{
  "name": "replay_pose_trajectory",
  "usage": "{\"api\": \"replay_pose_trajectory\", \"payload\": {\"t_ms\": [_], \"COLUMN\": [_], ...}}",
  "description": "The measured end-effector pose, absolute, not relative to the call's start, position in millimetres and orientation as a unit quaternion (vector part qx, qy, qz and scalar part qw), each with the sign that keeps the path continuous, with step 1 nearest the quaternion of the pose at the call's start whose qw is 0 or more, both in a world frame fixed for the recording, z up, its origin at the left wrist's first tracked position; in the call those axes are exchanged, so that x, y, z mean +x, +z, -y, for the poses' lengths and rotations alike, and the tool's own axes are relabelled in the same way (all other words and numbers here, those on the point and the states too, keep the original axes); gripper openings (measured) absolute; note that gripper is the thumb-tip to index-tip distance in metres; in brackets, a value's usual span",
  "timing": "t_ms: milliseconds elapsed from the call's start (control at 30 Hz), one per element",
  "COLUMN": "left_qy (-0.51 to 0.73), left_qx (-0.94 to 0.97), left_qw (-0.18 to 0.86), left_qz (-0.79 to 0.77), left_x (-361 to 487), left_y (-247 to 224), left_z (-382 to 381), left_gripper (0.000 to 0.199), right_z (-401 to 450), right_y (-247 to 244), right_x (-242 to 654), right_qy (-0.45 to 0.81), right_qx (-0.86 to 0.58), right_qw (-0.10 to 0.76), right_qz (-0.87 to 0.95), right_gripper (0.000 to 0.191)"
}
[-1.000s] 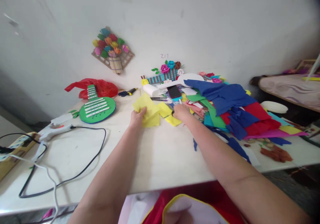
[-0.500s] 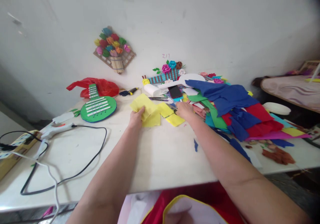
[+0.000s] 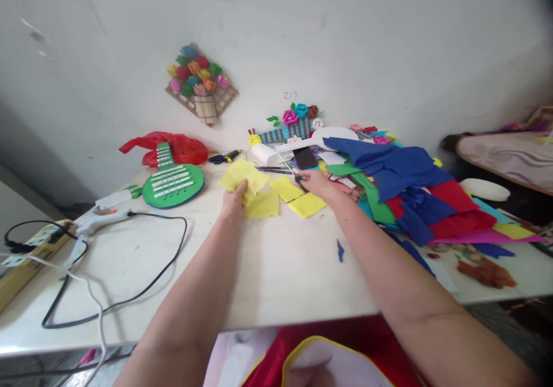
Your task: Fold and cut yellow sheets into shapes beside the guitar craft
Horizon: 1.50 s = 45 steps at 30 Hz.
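Scissors (image 3: 296,176) point upper left, clamped in the fingers of the right hand (image 3: 316,182) near frame centre, while the left hand (image 3: 234,203) pinches a yellow sheet (image 3: 241,174) left of centre.

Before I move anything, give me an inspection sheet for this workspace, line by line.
Surface: pale table, one loose blue scrap lying on it.
Work items: yellow sheet, yellow pieces lying nearby, scissors.
Clutter: heap of coloured sheets on the right, phone beside it; green guitar-shaped craft on the left.
Grip: left hand holds the yellow sheet; right hand holds the scissors.
Cables: black cable loops from the glue gun; white cable crosses it.
Surroundings: flower decoration on the wall; other people, nothing seen.
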<state>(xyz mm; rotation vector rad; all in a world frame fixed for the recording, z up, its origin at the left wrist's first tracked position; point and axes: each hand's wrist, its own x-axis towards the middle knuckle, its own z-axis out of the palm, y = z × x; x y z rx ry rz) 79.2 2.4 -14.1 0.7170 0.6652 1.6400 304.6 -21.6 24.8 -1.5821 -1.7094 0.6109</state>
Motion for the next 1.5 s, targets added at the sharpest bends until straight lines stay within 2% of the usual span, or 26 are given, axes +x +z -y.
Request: {"api": "replay_pose_trajectory", "payload": {"t_ms": [67, 167, 333, 633, 900, 1500], "left_qy": [0.698, 0.694, 0.69, 0.685, 0.691, 0.692], "left_qx": [0.315, 0.317, 0.329, 0.32, 0.317, 0.328], "left_qw": [0.581, 0.588, 0.592, 0.59, 0.589, 0.577], "left_qz": [-0.274, -0.268, -0.256, -0.283, -0.275, -0.284], "left_x": [78, 76, 74, 75, 77, 76], "left_y": [-14, -14, -16, -13, -13, -16], "left_z": [-2, -2, -3, 0, 0, -2], "left_gripper": [0.028, 0.029, 0.031, 0.029, 0.034, 0.03], "right_z": [26, 33, 38, 39, 39, 30], "right_y": [26, 25, 17, 10, 7, -3], "right_x": [297, 290, 285, 277, 269, 268], "right_qy": [0.341, 0.446, 0.519, 0.505, 0.506, 0.476], "right_qx": [-0.558, -0.491, -0.414, -0.404, -0.403, -0.407], "right_qw": [0.38, 0.366, 0.315, 0.324, 0.353, 0.37], "right_qz": [0.654, 0.652, 0.678, 0.691, 0.676, 0.686], "right_gripper": [0.028, 0.028, 0.03, 0.036, 0.031, 0.031]}}
